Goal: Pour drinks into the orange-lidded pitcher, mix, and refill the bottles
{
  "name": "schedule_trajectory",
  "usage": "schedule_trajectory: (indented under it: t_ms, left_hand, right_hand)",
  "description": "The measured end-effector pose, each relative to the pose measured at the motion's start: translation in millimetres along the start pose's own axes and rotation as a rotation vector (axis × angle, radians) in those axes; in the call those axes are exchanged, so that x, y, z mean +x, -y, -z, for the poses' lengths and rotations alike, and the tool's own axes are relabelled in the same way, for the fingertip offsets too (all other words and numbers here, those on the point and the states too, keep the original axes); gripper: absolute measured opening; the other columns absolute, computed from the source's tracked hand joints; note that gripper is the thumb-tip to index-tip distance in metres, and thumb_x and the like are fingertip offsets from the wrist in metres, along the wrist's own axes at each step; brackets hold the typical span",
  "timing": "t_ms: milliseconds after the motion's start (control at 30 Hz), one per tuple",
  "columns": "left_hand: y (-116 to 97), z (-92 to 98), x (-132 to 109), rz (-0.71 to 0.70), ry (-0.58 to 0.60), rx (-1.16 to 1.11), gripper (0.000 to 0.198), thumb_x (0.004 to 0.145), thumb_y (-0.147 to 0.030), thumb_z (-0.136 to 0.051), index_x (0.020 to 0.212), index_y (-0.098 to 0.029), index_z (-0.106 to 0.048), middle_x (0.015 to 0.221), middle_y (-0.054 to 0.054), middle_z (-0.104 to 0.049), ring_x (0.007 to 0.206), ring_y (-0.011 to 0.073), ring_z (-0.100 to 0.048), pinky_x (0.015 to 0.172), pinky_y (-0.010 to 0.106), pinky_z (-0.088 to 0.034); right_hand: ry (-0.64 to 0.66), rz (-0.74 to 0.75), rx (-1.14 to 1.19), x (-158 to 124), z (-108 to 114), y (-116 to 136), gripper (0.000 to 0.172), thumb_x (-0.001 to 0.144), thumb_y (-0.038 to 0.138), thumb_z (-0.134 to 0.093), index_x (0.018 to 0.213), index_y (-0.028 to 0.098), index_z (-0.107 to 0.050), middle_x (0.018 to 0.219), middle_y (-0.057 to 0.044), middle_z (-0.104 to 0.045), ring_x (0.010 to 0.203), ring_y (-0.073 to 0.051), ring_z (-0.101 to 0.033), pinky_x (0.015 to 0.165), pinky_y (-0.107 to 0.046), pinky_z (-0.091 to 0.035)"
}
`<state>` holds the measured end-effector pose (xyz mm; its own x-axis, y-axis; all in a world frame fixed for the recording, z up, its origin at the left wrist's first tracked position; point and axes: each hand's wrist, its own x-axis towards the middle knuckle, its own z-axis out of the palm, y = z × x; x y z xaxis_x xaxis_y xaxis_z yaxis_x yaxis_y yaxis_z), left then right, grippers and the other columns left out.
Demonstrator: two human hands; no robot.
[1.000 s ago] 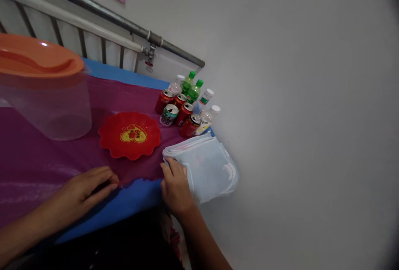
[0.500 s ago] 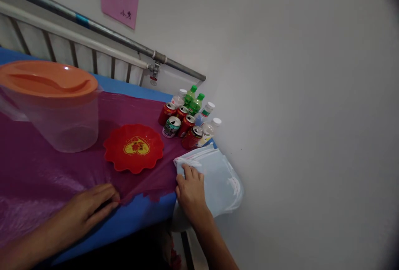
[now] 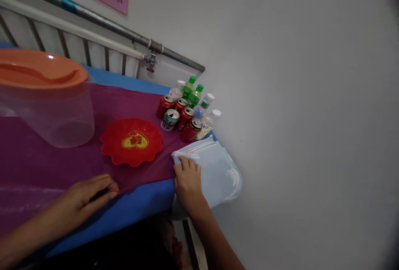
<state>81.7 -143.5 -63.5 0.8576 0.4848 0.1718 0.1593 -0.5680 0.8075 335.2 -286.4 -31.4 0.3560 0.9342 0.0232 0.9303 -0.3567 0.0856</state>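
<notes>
Purple sheet point(image 3: 84, 159) under red plate point(image 3: 131, 142) | left hand point(image 3: 93, 193): fingertips closed, I pinch the sheet's edge in front of plate | right hand point(image 3: 188, 180): on folded pale-blue cloth point(image 3: 215, 170) right of plate, grip I can't tell | step seems edge-holding; next calls for steady pinch
</notes>
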Motion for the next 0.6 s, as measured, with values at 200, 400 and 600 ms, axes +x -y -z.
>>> schedule_trajectory:
  t_ms: [200, 400, 600]
  left_hand:
    - [1, -7.0, -2, 0.125, 0.129, 0.043, 0.044, 0.094, -0.056, -0.038, 0.089, -0.025, -0.07, 0.094, 0.001, -0.07, 0.087, 0.0138, -0.067, 0.08, 0.02, -0.056]
    - [-4, -4.9, 0, 0.134, 0.201, 0.072, 0.047, 0.094, -0.055, -0.034, 0.088, -0.022, -0.067, 0.089, 0.004, -0.068, 0.081, 0.0145, -0.065, 0.076, 0.022, -0.053]
    - [-9, -8.2, -2, 0.146, 0.301, 0.073, 0.04, 0.094, -0.047, -0.037, 0.091, -0.022, -0.067, 0.09, 0.003, -0.069, 0.081, 0.0131, -0.066, 0.076, 0.021, -0.053]
  right_hand:
    - [0.058, -0.001, -0.068, 3, 6, -6, 0.023, 0.096, 0.017, -0.05, 0.102, 0.022, -0.072, 0.115, -0.013, -0.068, 0.1, -0.028, -0.057, 0.079, -0.04, -0.038]
    - [0.091, 0.017, -0.094, 2, 9, -3, 0.023, 0.093, 0.012, -0.052, 0.1, 0.02, -0.073, 0.102, -0.013, -0.069, 0.096, -0.029, -0.059, 0.077, -0.04, -0.039]
    - [0.113, 0.015, -0.113, 3, 13, 1, 0.022, 0.09, 0.01, -0.054, 0.096, 0.018, -0.074, 0.094, -0.015, -0.068, 0.093, -0.03, -0.059, 0.076, -0.039, -0.04]
